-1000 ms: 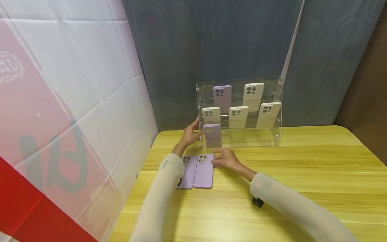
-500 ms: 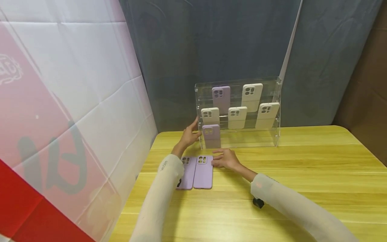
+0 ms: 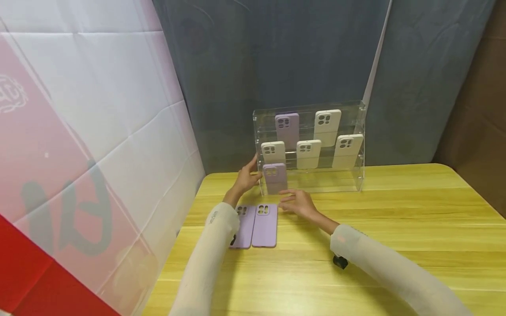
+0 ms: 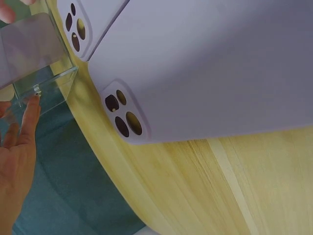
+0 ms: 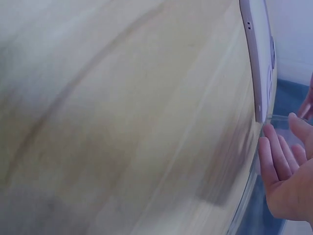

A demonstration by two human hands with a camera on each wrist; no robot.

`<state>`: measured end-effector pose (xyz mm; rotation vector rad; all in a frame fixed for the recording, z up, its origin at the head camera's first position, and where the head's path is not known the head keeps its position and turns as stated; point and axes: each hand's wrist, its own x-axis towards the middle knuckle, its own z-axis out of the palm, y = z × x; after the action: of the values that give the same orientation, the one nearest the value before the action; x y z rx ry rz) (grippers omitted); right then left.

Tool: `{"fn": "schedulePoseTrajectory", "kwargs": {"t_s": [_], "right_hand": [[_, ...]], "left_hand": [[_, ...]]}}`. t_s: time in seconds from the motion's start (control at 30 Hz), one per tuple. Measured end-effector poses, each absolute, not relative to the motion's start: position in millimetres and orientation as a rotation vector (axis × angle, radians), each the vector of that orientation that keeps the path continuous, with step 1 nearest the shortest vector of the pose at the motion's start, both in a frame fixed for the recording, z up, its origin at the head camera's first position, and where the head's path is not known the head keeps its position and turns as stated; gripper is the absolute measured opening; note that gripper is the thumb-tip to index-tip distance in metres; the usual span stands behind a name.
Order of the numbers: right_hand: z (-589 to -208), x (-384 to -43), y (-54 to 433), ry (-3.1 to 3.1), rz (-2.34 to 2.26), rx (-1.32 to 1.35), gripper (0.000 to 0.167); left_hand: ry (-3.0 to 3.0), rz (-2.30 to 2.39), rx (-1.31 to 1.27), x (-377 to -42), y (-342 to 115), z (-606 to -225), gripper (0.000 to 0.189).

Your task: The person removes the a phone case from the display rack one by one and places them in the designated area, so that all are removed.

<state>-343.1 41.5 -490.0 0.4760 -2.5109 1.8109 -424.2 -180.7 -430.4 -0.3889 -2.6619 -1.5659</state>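
The left hand (image 3: 247, 179) is at the left side of the clear rack (image 3: 328, 181) — in the left wrist view 1 finger runs out fairly straight to the rack's side panel. How firmly it presses, I cannot tell. The right hand (image 3: 300, 205) holds nothing; its fingers are loosely bent with the thumb apart, the fingertips near the lower right corner of the bottom purple phone case (image 3: 275, 177). Whether they touch that case is not clear.

That case leans at the left end of the rack's lowest row. Above it, the middle row holds 3 white phone cases (image 3: 309, 153), and the top row has 1 purple phone case (image 3: 287, 131) on the left and 1 white phone case (image 3: 327, 127) further right. In front of the rack, 2 more purple phone cases (image 3: 265, 226) lie flat side by side on the wooden table (image 3: 356, 245), camera holes toward the rack; the left sleeve (image 3: 225, 219) covers part of the left-hand case. A dark curtain (image 3: 308, 52) hangs behind — a white printed sheet (image 3: 130, 96) hangs to the left.
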Motion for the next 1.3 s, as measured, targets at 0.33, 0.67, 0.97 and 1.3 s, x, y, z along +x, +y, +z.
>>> {"fn": "schedulePoseTrajectory", "kwargs": {"t_s": [0.33,0.67,0.97,1.3], "right_hand": [[-482,-355,54,-2.487,1.618,0.468,0.045],[-466,-367,66,-2.453,1.586,0.435,0.044],[-445,-376,78,-2.460,1.545,0.450,0.044],[-440,-385,79,-2.404,1.554,0.527,0.044]], "left_hand": [[-2.676,-1.579,-0.365,-427,-181,-433,0.085],[-2.662,-1.603,-0.380,-427,-183,-435,0.084],[-2.669,-1.587,-0.380,-428,-184,-433,0.083],[-2.672,-1.573,-0.383,-431,-182,-435,0.086]]}}
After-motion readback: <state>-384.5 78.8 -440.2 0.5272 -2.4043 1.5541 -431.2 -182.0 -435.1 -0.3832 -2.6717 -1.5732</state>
